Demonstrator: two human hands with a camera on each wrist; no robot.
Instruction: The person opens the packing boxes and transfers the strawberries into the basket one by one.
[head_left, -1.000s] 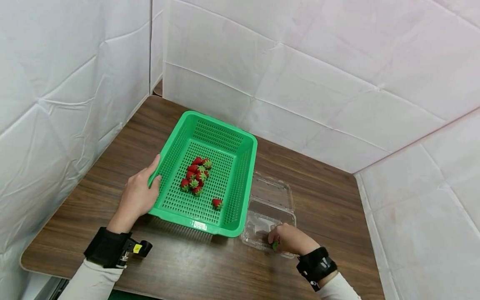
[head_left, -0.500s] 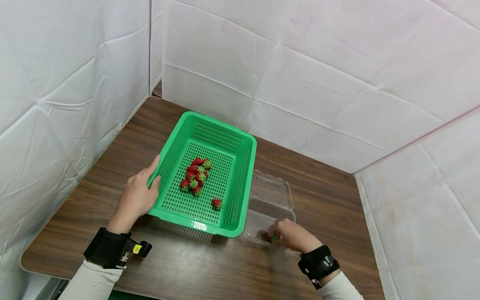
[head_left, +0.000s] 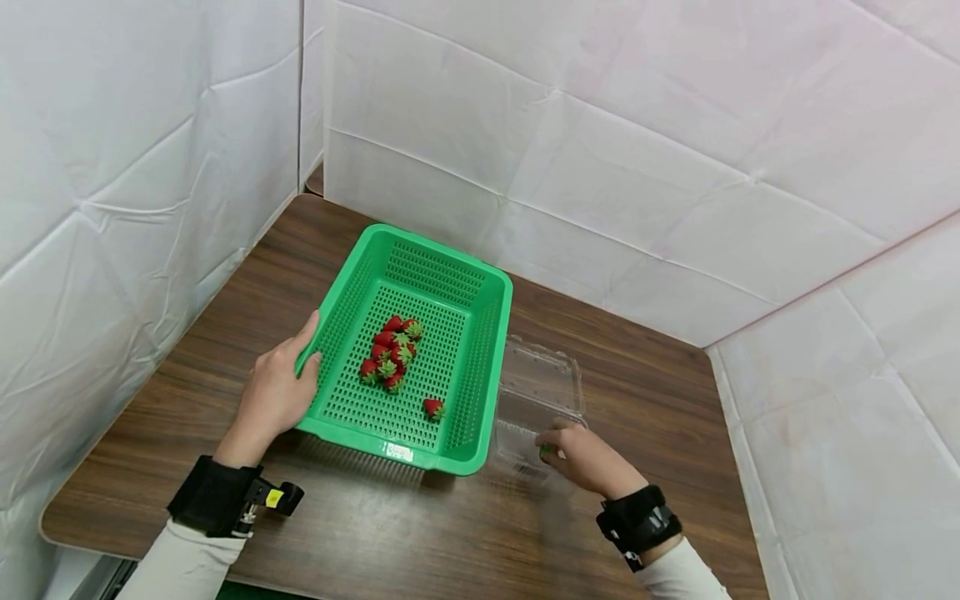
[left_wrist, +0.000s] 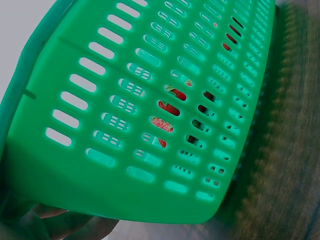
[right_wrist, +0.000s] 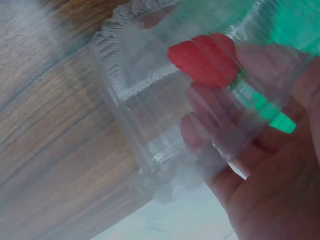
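Strawberry [right_wrist: 205, 57] pinched in right hand [head_left: 585, 457] fingertips, inside the clear clamshell box [head_left: 536, 400] just right of the green basket [head_left: 480, 367]. Right wrist view shows the red berry through the box wall; head view shows only a green speck at the fingertips. Left hand [head_left: 273, 392] grips the basket's left rim, thumb over the edge. Strawberry cluster [head_left: 390, 354] lies mid-basket, one lone strawberry [head_left: 433, 407] nearer the box. Left wrist view: berries seen only through slots. All on the brown table [head_left: 660, 392].
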